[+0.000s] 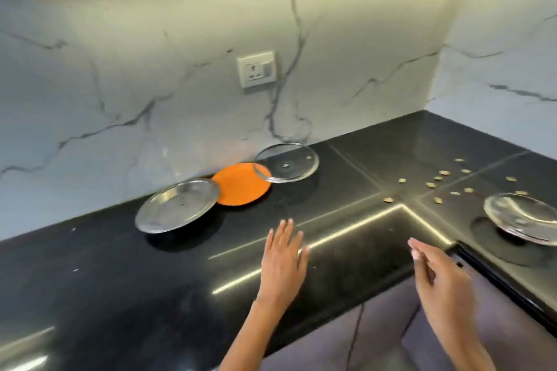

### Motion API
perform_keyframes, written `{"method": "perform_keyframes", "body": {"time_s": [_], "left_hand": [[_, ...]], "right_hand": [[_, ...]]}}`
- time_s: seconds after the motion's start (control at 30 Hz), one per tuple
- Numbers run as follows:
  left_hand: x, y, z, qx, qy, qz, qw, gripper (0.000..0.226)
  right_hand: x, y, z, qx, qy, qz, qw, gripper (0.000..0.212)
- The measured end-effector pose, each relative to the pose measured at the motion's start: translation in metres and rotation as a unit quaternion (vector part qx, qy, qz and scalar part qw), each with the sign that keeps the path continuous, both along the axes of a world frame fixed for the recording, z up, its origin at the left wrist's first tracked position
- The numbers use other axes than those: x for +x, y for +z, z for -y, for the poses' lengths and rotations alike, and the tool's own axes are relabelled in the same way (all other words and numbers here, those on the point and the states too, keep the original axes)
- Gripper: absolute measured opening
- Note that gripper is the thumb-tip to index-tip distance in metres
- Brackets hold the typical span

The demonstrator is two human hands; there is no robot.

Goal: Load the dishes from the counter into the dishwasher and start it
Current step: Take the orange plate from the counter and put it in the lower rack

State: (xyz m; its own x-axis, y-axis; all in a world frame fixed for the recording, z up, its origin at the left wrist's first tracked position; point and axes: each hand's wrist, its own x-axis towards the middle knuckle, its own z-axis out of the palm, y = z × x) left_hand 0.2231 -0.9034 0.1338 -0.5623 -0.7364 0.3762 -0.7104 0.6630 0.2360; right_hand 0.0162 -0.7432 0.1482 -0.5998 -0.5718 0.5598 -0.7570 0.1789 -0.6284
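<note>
Both our hands, left (283, 259) and right (437, 277), hover fingers straight, holding nothing, above glossy black counter (120, 274); round steel plate (177, 205) beyond

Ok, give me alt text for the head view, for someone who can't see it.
Both hands, left hand and right hand, reach open and empty over a black counter. By the marble wall, a steel plate, orange plate and glass plate overlap in a row; another glass dish sits far right near scattered crumbs.
</note>
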Motion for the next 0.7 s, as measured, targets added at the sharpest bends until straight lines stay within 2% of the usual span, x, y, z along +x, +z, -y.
{"method": "perform_keyframes", "body": {"time_s": [0.13,0.3,0.47,0.57,0.7], "left_hand": [[0.012,-0.004,0.086,0.069,0.076,0.073,0.992,0.049],[0.016,-0.027,0.155,0.122,0.126,0.129,0.976,0.052],[0.015,-0.046,0.199,0.145,0.162,0.191,0.957,0.057],[0.013,-0.053,0.211,0.133,0.168,0.17,0.962,0.053],[0.009,-0.049,0.195,0.092,0.145,0.136,0.976,0.038]], "right_hand": [[0.018,-0.004,0.088,0.05,0.077,-0.036,0.995,0.021],[0.03,-0.013,0.151,0.089,0.137,-0.044,0.986,0.024],[0.032,-0.019,0.165,0.091,0.171,-0.044,0.98,0.025],[0.028,-0.023,0.162,0.102,0.182,-0.045,0.977,0.026],[0.019,-0.031,0.155,0.114,0.193,-0.046,0.974,0.029]]}}
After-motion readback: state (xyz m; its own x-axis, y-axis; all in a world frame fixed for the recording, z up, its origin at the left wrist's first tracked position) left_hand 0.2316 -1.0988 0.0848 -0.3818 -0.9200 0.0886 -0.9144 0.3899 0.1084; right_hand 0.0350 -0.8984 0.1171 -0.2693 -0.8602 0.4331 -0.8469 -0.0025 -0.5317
